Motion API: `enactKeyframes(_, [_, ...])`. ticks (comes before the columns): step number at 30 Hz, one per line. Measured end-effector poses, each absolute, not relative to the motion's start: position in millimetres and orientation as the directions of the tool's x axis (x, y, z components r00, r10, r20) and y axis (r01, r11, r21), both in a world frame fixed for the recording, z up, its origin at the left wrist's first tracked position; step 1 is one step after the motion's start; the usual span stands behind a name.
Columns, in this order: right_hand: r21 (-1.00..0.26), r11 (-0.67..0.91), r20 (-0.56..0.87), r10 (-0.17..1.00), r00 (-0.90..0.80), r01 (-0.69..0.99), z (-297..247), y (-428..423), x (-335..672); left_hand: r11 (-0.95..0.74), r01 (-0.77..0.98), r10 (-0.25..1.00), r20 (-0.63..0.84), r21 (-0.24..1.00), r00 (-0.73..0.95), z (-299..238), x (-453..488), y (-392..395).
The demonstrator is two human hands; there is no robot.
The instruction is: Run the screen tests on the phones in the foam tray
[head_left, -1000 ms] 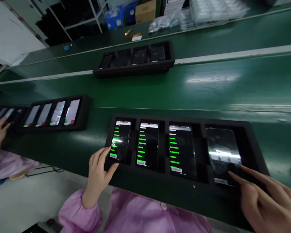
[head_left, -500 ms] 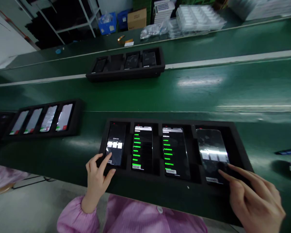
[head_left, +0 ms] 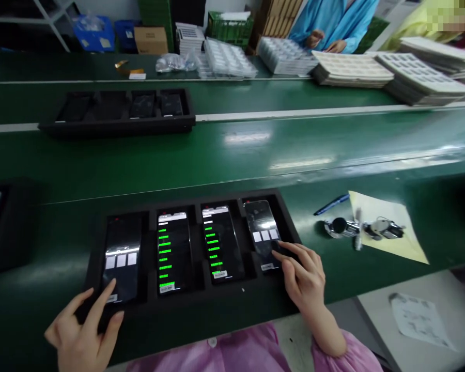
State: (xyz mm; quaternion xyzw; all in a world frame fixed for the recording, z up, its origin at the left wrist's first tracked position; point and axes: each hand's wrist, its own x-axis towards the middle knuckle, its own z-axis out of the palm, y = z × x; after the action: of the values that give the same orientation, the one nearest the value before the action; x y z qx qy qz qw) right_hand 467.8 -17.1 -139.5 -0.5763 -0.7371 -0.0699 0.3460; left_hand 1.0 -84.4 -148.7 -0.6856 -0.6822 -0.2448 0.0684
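Four phones [head_left: 174, 253]: we see them in a row, each in its own slot of the near tray [head_left: 149, 248], on the green counter [head_left: 70, 214].
Left hand [head_left: 79, 330]: we have the fingers spread and gripping nothing, the index fingertip on the lower part of the leftmost phone [head_left: 122, 240], the thumb just below it.
Right hand [head_left: 308, 279]: we have the fingers loosely parted and gripping nothing, the index fingertip on the lower right of the rightmost phone [head_left: 261, 219], the middle finger at its right edge.
End screens: three white blocks in a row on black.
Middle screens: green lines under a pale bar, too small for us to read.
Far tray [head_left: 116, 125]: well beyond our near tray, with dark phones in it.
Pen [head_left: 332, 205]: right of our near tray, one end at a corner of the yellow paper [head_left: 387, 205].
Shiny things [head_left: 339, 227]: beside and on the paper; we cannot tell what they are.
Person in blue [head_left: 335, 20]: across from us, hands near stacked clear trays [head_left: 287, 54].
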Motion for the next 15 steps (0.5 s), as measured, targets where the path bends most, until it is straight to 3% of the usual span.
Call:
enactKeyframes(5, [-0.308,0.321,0.582,0.808,-0.090,0.896,-140,-17,468,-0.032,0.948,0.904,0.415,0.315,-0.107,-142,7,-81])
enactKeyframes(15, [-0.228,0.302,0.517,0.843,-0.148,0.926,-124,-10,466,-0.042,0.951,0.902,0.422,0.305,-0.096,-147,5,-80])
